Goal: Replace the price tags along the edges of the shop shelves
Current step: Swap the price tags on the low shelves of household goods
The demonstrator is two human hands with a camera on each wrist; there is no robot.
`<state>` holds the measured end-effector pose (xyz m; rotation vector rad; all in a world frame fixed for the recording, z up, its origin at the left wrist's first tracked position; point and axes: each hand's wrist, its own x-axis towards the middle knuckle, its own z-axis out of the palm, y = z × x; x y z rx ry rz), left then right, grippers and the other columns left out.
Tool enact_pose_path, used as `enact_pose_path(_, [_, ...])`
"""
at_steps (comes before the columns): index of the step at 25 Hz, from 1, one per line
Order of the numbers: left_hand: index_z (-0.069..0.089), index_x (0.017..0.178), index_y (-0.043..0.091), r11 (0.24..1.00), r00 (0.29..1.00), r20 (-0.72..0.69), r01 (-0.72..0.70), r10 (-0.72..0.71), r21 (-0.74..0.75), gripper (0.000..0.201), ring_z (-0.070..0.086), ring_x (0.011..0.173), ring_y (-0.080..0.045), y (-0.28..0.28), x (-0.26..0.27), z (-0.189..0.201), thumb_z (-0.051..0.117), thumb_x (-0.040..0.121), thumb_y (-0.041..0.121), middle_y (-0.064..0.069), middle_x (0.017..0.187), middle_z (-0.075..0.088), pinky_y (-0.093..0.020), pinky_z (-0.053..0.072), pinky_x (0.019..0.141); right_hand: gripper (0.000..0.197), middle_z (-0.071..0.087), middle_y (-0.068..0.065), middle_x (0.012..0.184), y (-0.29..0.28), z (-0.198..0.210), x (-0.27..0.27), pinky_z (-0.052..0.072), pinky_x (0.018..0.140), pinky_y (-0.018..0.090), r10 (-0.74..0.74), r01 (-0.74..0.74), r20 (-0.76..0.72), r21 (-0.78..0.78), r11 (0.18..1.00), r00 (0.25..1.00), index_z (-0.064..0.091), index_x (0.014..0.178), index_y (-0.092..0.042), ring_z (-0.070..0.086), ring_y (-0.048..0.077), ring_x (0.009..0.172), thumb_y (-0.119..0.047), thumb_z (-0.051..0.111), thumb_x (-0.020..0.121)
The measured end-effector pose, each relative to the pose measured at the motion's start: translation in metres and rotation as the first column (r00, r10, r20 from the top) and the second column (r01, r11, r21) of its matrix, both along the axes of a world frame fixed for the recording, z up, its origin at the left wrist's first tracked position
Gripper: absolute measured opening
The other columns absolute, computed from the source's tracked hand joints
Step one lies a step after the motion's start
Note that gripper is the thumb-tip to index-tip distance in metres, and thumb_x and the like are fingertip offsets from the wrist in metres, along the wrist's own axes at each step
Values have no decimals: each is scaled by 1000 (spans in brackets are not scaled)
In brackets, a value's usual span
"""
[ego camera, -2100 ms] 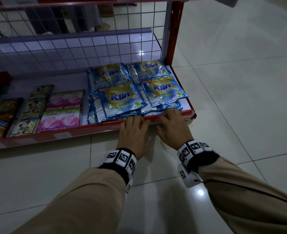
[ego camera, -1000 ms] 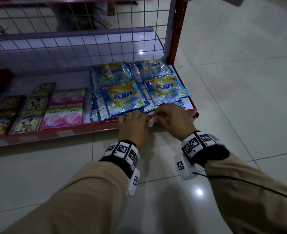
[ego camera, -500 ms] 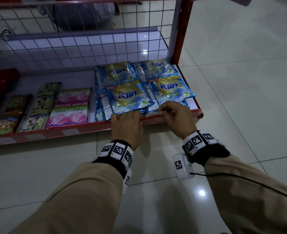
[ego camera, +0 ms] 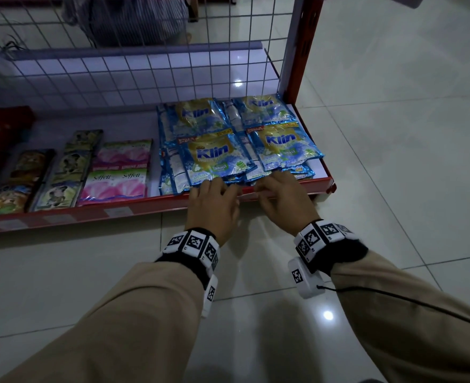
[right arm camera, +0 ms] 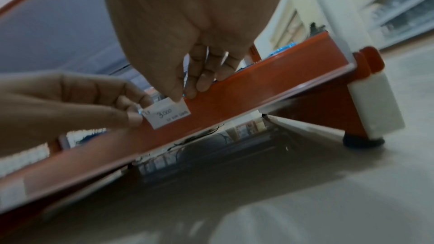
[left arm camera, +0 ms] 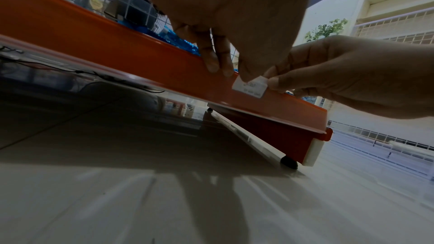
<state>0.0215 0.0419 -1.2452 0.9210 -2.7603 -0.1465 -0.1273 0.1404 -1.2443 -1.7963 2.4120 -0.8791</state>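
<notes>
A small white handwritten price tag [right arm camera: 169, 115] [left arm camera: 250, 87] lies against the front of the red shelf edge rail [ego camera: 156, 207] [left arm camera: 117, 51] [right arm camera: 258, 90], near its right end. My left hand [ego camera: 222, 189] [right arm camera: 135, 112] pinches the tag's left end. My right hand [ego camera: 267, 186] [left arm camera: 270, 83] pinches its right end, thumb in front and fingers [right arm camera: 202, 83] on the rail's top. In the head view the hands sit side by side at the rail and hide the tag.
Blue Klin sachets [ego camera: 217, 158] lie stacked just behind the hands, pink sachets [ego camera: 117, 172] and darker packets to the left. Other tags [ego camera: 117, 211] sit in the rail further left. A red upright [ego camera: 303, 51] and wire grid back the shelf. Glossy floor tiles [ego camera: 394, 161] lie below.
One second ago the tag was held up between my hands just above the rail. Both hands have since lowered it onto the rail's front, and my view has shifted slightly right.
</notes>
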Motion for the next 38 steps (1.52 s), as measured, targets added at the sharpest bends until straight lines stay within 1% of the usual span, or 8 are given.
enact_pose_path(3, [54, 115, 26, 1000, 1000, 20, -8, 8, -25, 25, 45, 101, -27, 0, -2, -1, 43, 94, 32, -4, 106, 51, -40, 31, 87, 16, 59, 13, 95, -2, 0, 2, 43, 76, 41, 51, -29, -182, 124, 992, 982, 64, 99, -7, 50, 31, 91, -17, 60, 86])
enact_pose_path(9, [58, 111, 25, 1000, 1000, 20, -19, 19, -11, 26, 45, 102, -26, 1, -2, -1, 39, 97, 35, -3, 106, 51, -40, 30, 88, 13, 60, 17, 95, -6, 1, 3, 40, 74, 40, 51, -7, -246, 177, 984, 968, 67, 96, -4, 50, 34, 93, -9, 57, 90])
enact_pose_path(15, [60, 111, 24, 1000, 998, 56, -5, 6, -22, 29, 43, 103, -27, 2, -3, -1, 37, 99, 35, -4, 110, 50, -40, 29, 88, 14, 57, 18, 94, -4, -4, 4, 39, 73, 39, 24, 18, -215, 190, 982, 976, 66, 99, -5, 48, 34, 92, -3, 59, 87])
enact_pose_path(19, [54, 116, 22, 1000, 998, 53, -13, 14, -23, 29, 43, 105, -25, 2, -2, -2, 34, 99, 34, -2, 114, 51, -38, 29, 87, 13, 57, 16, 93, -5, -5, 4, 36, 72, 37, 6, 40, -219, 205, 978, 976, 66, 98, -6, 47, 33, 92, -4, 59, 87])
enact_pose_path(25, [57, 113, 22, 999, 998, 62, -5, 8, -47, 22, 42, 105, -25, 3, 0, -1, 43, 96, 24, -2, 113, 51, -38, 27, 87, 18, 55, 14, 99, -6, -4, 5, 31, 71, 31, 6, 56, -230, 261, 964, 973, 65, 106, -10, 44, 30, 97, -7, 55, 91])
enact_pose_path(31, [52, 118, 25, 999, 999, 40, -7, 9, -34, 27, 43, 107, -24, 4, 2, 0, 45, 93, 21, 0, 116, 52, -37, 28, 87, 27, 55, 13, 107, -1, 0, 8, 36, 76, 34, -4, 50, -176, 255, 966, 984, 58, 113, -11, 42, 29, 101, 0, 53, 88])
enact_pose_path(35, [55, 120, 25, 1000, 1000, 20, 6, -6, -4, 31, 44, 106, -24, 3, 5, 0, 49, 90, 17, -1, 114, 53, -36, 27, 87, 28, 56, 13, 105, 0, -2, 9, 31, 71, 31, -22, 48, -132, 202, 978, 991, 55, 105, -10, 42, 28, 96, 7, 52, 83])
enact_pose_path(38, [61, 116, 21, 998, 998, -27, 60, -60, 3, 32, 48, 99, -27, 0, 10, 2, 53, 87, 14, -4, 106, 56, -36, 29, 82, 24, 56, 14, 104, -1, -2, 7, 34, 73, 33, -32, 49, -115, 155, 987, 993, 59, 101, -8, 44, 31, 97, 6, 55, 82])
